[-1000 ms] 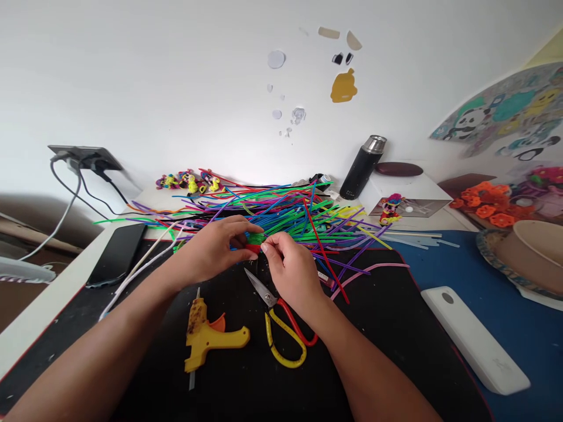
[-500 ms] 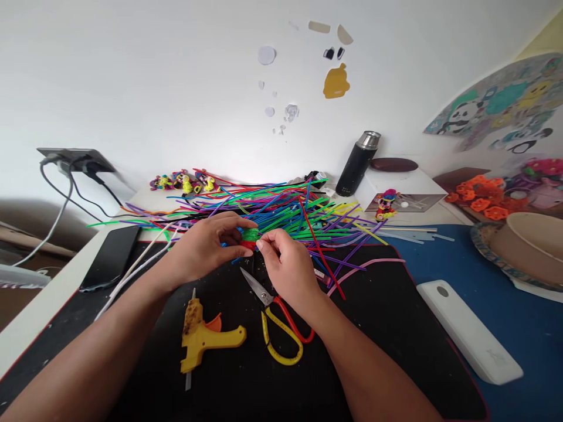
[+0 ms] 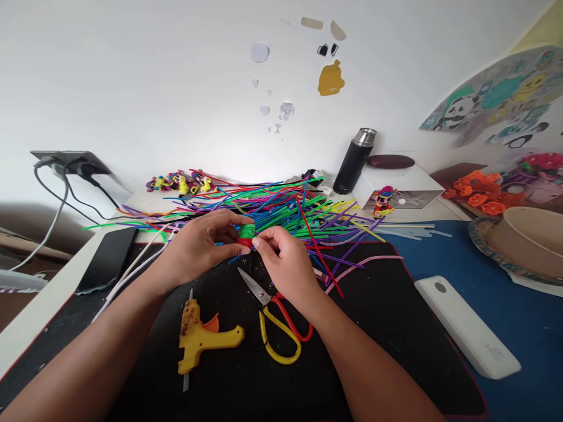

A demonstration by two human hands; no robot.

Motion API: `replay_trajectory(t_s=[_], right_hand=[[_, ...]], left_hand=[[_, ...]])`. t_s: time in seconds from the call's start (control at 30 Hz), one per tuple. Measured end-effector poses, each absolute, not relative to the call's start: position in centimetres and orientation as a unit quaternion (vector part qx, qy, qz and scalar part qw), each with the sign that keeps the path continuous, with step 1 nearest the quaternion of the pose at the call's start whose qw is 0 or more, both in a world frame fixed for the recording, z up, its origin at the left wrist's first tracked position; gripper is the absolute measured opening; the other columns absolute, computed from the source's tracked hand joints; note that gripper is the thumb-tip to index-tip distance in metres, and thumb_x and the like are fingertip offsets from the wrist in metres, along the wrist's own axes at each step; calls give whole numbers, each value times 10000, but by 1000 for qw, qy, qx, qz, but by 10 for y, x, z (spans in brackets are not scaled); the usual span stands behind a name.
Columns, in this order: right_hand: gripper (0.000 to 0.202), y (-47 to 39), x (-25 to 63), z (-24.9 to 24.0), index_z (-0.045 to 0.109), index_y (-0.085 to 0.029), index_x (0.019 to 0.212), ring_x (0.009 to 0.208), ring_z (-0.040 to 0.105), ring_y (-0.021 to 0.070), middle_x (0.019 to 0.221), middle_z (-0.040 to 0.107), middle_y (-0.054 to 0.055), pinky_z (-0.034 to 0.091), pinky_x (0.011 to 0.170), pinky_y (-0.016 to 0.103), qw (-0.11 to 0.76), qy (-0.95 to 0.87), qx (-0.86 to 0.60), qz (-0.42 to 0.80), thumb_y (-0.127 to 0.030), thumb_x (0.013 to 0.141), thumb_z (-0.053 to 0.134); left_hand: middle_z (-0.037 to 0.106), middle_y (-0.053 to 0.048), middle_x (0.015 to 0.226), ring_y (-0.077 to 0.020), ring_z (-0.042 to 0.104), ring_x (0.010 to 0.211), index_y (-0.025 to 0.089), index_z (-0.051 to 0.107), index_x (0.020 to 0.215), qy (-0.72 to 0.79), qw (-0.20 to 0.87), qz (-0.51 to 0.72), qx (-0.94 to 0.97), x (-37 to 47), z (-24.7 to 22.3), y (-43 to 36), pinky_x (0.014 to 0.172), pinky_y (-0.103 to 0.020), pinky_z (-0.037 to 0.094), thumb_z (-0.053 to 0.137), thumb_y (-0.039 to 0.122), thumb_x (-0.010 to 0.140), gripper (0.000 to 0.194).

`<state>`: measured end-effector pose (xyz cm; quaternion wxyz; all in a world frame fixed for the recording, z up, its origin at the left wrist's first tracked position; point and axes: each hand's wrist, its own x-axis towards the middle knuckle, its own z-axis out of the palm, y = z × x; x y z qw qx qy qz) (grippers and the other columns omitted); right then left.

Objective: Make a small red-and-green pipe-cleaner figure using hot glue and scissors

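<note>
A small green and red fuzzy piece (image 3: 246, 232) is pinched between the thumb and fingers of my left hand (image 3: 204, 243). My right hand (image 3: 284, 255) is closed at the piece's right red edge, thumb against fingertips; what it grips there is too small to make out. Behind both hands spreads a heap of coloured pipe cleaners (image 3: 281, 211). Scissors with red and yellow handles (image 3: 281, 334) lie on the black mat (image 3: 352, 351) below my right hand. A yellow glue gun (image 3: 202, 340) rests to their left.
Small fuzzy figures (image 3: 178, 183) stand at the back left, another figure (image 3: 384, 202) by a white box (image 3: 413, 181). There are also a black flask (image 3: 355, 161), a phone (image 3: 108, 258), a white power bank (image 3: 468, 328) and a bowl (image 3: 532, 246).
The view has shifted slightly, moving the whole scene a little left and up. Slightly more of the green part shows between my hands, which keep nearly the same pose.
</note>
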<state>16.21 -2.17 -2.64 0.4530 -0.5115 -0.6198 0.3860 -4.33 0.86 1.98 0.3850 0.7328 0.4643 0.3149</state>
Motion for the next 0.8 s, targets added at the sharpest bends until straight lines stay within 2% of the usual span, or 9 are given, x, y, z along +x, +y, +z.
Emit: replay_trajectory(t_s=[0.23,0.37,0.5,0.67,0.8], right_hand=[[210,-21,162,-25,685,-213,916,721,663,185,806,728,7,461,649,296,479,-576,-482,454,-408,993,694],[297,-18,162,-26,666,-218,888,591,523,136,706,611,-41,381,548,270,493,-521,-437,542,-496,937,759],[446,-16,163,-26,632,-223,850,489,404,95,635,507,-87,300,483,264,488,-458,-393,630,-606,843,859],[533,-18,164,-23,633,-219,908,478,446,92,615,516,-99,328,497,261,469,-416,-332,705,-671,805,897],[538,-19,165,-21,640,-226,995,483,455,98,613,511,-107,329,490,253,463,-391,-276,746,-636,801,929]], left_hand=[[810,-96,1115,-269,779,920,223,783,1274,459,399,335,720,-44,16,8,886,-437,663,931,489,820,546],[805,-99,1168,-269,777,944,230,786,1263,453,400,344,719,-43,18,5,907,-439,660,936,475,827,522],[801,-95,1156,-245,768,897,220,794,1216,435,411,376,708,-39,22,2,862,-401,663,970,462,799,513],[805,-65,989,-221,768,834,205,792,1189,394,481,397,675,-36,25,-1,767,-335,659,991,392,797,478],[825,-84,1029,-226,760,852,209,834,1129,375,486,414,672,-35,25,0,798,-351,655,1018,386,760,449]])
